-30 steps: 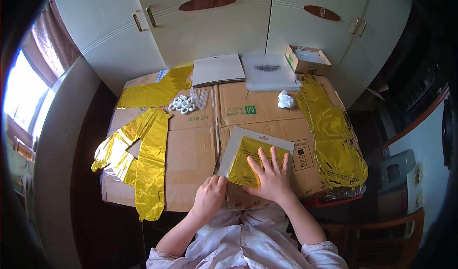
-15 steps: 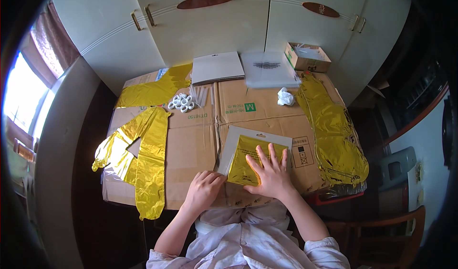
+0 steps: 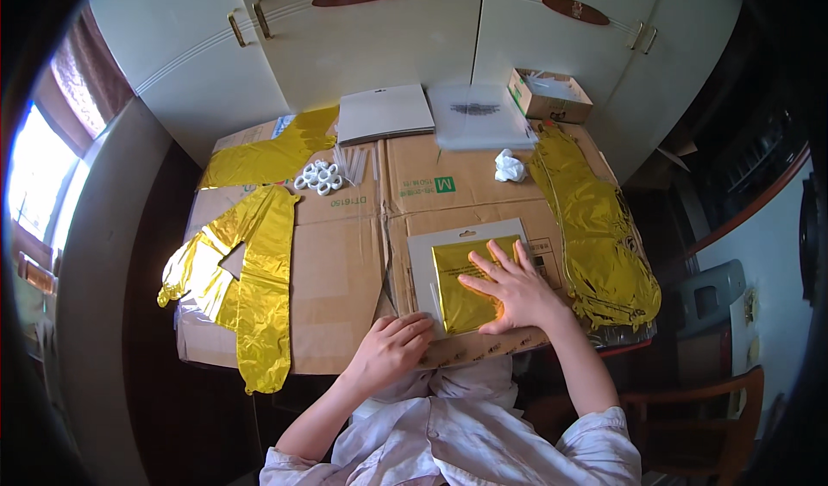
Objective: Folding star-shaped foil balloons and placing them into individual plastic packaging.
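In front of me lies a flat clear bag with a pale backing card (image 3: 421, 262) and a hang hole at its far edge. Inside it sits a folded gold foil balloon (image 3: 454, 266). My right hand (image 3: 524, 294) rests flat on the bag's right part, fingers spread over the foil. At the near left corner of the bag, my left hand (image 3: 392, 352) is closed with fingers curled together, gripping the corner. The fingertips are partly hidden.
Flat gold foil balloons lie at the left (image 3: 263, 296), far left (image 3: 272, 154) and right (image 3: 595, 227). White rings (image 3: 317, 178), clear straws (image 3: 354, 163), grey cards (image 3: 385, 115), clear bags (image 3: 483, 128), crumpled white tissue (image 3: 510, 167) and a small box (image 3: 552, 102) stand farther back on the cardboard (image 3: 336, 253).
The bag has turned counterclockwise, now squarer to the table's front edge. Both my hands have shifted slightly right with it. The whole view has drifted a little.
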{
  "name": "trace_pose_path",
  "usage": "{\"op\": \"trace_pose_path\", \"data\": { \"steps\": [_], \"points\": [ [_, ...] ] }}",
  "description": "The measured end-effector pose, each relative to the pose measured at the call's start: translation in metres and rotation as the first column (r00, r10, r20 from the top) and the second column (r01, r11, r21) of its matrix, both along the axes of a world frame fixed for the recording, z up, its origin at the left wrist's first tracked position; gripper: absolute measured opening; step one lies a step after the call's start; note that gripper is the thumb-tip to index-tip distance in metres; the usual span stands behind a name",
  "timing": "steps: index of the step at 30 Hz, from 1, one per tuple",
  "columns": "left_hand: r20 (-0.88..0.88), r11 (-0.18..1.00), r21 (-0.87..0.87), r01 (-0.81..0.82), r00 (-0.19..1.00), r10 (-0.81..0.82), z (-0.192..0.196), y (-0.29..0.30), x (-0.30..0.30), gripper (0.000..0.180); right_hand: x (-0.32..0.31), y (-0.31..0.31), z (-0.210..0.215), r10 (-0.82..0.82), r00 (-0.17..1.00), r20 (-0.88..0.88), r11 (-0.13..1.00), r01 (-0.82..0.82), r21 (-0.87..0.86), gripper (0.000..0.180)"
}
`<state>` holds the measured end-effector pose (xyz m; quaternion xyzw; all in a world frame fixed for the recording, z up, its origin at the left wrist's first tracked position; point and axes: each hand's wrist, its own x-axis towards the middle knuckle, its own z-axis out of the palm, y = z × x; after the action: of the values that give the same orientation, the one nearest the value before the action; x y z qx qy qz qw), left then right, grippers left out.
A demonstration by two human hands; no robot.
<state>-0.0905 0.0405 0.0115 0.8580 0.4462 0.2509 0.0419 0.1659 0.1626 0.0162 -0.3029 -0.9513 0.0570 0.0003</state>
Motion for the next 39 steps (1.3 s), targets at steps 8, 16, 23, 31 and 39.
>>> {"op": "trace_pose_path", "data": {
  "steps": [8, 16, 23, 31, 39],
  "points": [
    [0.046, 0.997, -0.074, -0.001, 0.999, 0.005, -0.005, 0.001, 0.004, 0.025, -0.034, -0.082, -0.016, 0.061, 0.940, -0.336, 0.997, -0.040, 0.068, 0.037],
    [0.042, 0.997, -0.081, -0.007, 0.999, 0.010, -0.006, 0.000, 0.004, 0.027, -0.056, -0.111, -0.021, -0.167, 0.899, -0.405, 0.986, 0.145, -0.085, 0.016],
    [0.028, 0.997, -0.076, -0.001, 1.000, 0.004, -0.003, 0.001, 0.005, 0.030, -0.063, -0.112, -0.017, -0.164, 0.931, -0.325, 0.984, 0.177, 0.011, 0.004],
    [-0.047, 0.998, -0.054, 0.029, 0.998, -0.032, -0.003, -0.002, 0.003, 0.027, -0.051, -0.113, -0.025, -0.111, 0.876, -0.468, 0.993, 0.076, -0.093, 0.009],
    [-0.094, 0.987, -0.159, 0.029, 0.995, -0.045, 0.013, -0.014, 0.002, 0.031, 0.007, -0.119, -0.018, -0.677, 0.061, -0.733, 0.670, -0.360, -0.649, 0.010]
  ]
}}
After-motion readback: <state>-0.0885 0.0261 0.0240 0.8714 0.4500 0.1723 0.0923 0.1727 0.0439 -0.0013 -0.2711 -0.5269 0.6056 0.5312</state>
